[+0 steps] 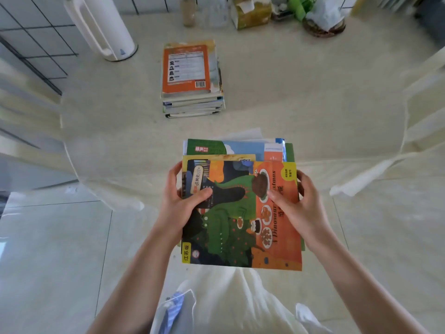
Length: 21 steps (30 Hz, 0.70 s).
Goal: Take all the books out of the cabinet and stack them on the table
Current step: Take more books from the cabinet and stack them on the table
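I hold a bundle of several thin books (238,227) in front of me, above the near edge of the table (301,104). The top one is an orange and green dinosaur picture book. My left hand (179,197) grips the bundle's left side, thumb on the cover. My right hand (298,203) grips its right side. Farther back on the table lies a stack of books (191,78) with an orange cover on top. The cabinet is not in view.
A cream cloth covers the table and hangs over its edges. A white jug (102,25) stands at the back left. Bottles, a tissue box (250,12) and a basket (323,25) line the far edge. Pale floor tiles lie below on the left.
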{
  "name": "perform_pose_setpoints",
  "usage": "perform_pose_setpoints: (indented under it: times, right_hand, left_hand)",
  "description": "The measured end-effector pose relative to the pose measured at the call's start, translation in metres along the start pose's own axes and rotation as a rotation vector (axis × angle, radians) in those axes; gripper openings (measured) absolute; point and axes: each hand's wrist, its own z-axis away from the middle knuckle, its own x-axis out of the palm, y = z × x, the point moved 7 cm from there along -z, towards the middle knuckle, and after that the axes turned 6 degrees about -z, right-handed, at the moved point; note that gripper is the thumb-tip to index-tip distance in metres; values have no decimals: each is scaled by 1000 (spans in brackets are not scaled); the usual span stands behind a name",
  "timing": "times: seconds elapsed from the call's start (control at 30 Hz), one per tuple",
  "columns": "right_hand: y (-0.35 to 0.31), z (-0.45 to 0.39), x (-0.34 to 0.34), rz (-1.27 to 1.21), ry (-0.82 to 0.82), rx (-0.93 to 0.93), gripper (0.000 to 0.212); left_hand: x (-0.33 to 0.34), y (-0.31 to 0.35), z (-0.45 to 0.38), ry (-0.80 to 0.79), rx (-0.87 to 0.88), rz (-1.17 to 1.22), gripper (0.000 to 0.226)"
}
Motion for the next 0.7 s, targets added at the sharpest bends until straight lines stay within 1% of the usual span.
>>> perform_pose_setpoints:
  times: [0.07, 0.13, 0.2, 0.3, 0.33, 0.43, 0.5, 0.57, 0.7]
  right_hand:
    - [-9, -27, 5, -1, -9, -8, 54]
    - [-21, -55, 11, -3, -27, -8, 56]
    - [-33, -82, 18, -15, -39, -8, 60]
    - [-46, -120, 24, -13, -38, 14, 65]
    - [-49, -131, 26, -16, -38, 30, 65]
    - [-53, -166, 33, -61, -91, 105, 51]
    - [-54, -184, 36, -90, -140, 140, 46]
    - [-58, -199, 38, -124, -190, 145, 54]
    - [-61, -224, 38, -166, -318, 153, 65]
  left_hand:
    - [1, 5, -26, 17, -26, 26, 74]
    - [2, 12, -54, 22, -62, 68, 73]
    - [5, 25, -82, 10, -84, 75, 61]
    - [8, 45, -118, -17, -99, 42, 31]
    - [8, 50, -128, -23, -100, 35, 28]
    - [13, 66, -161, -53, -88, 48, 33]
    - [16, 72, -178, -77, -73, 59, 44]
    - [19, 78, -191, -106, -53, 61, 53]
    - [24, 80, -209, -169, -18, 4, 62]
